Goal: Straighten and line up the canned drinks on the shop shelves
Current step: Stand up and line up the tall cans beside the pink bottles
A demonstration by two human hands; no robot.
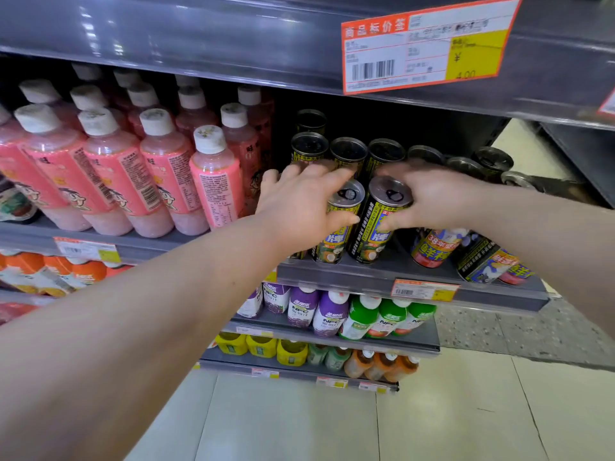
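Tall black-and-yellow drink cans stand on the middle shelf (366, 277). Two are at its front edge, side by side. My left hand (299, 201) wraps round the left front can (339, 224) from the left. My right hand (429, 194) grips the right front can (379, 224) near its top from the right. Behind them stand several more black cans (349, 153) in rows. To the right, under my right forearm, are other cans with blue and red labels (436, 244), some leaning.
Pink bottles (133, 168) with white caps fill the same shelf on the left. An upper shelf edge with an orange price tag (429, 44) hangs just above. Lower shelves hold purple and green bottles (332, 314), yellow and orange ones below. Tiled floor lies beneath.
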